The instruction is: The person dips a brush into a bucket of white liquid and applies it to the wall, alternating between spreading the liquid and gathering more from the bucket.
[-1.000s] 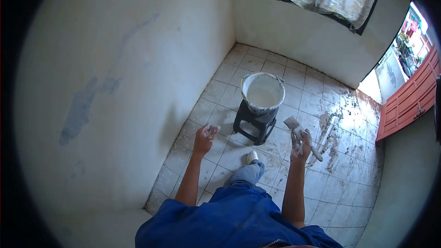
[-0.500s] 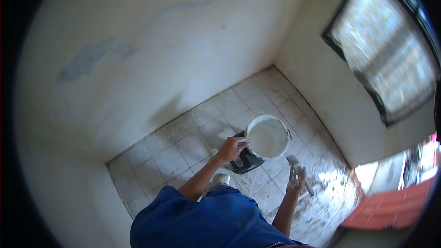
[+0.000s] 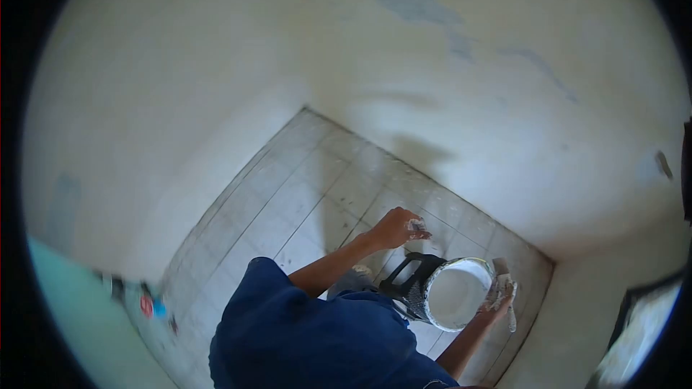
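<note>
My right hand, streaked with white, is closed round a paintbrush at the right side of the bucket. The brush's coated head points up and away, and its handle sticks out below the hand. The bucket has a paint-smeared rim and white paint inside. My left hand hangs over the tiles beyond the bucket, its whitened fingers loosely bent and apart, with nothing visible in them. Below it, a black piece with openings stands against the bucket's left side.
Pale walls with grey patches meet at a corner ahead. Spattered tiles cover the floor. At the far left are a turquoise surface and small red and blue things. A window is at the lower right.
The view has swung left, bringing another wall corner into sight. My left hand has come away from the bucket's side. My right hand, still holding the paintbrush, is now close beside the bucket's rim.
</note>
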Demonstrator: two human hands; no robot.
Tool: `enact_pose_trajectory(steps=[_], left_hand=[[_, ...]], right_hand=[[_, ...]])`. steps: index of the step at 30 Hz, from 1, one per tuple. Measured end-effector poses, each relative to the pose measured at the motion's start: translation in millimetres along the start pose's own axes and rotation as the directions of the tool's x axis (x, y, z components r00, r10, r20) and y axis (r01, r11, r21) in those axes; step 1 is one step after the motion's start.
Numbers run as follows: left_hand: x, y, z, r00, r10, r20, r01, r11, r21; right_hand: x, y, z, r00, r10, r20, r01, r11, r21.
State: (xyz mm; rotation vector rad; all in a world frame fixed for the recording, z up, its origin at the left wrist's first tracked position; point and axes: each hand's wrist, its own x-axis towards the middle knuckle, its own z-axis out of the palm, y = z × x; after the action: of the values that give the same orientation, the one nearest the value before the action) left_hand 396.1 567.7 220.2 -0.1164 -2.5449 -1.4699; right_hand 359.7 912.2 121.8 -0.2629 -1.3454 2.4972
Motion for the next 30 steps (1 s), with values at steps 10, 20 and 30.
enact_pose_trajectory(steps=[10,20,30], left_hand=[[-217,85,69,0.793,-0.308,-0.526,0.292,0.949,-0.117],[-360,167,89,0.587,-0.437,-0.682,0.41,0.886,-0.215],[-431,172,142,0.761,-0.464,-0.454,0.395,0.886,-0.244]], right_hand=[[8,-44,-27,0.9,0.304,0.311,-0.275,0.952,-0.135],[-36,-65,-65,0.781,0.142,0.608,0.019,0.968,-0.25],[-82,-89,-161,0.899,0.104,0.425,-0.063,0.992,-0.11]])
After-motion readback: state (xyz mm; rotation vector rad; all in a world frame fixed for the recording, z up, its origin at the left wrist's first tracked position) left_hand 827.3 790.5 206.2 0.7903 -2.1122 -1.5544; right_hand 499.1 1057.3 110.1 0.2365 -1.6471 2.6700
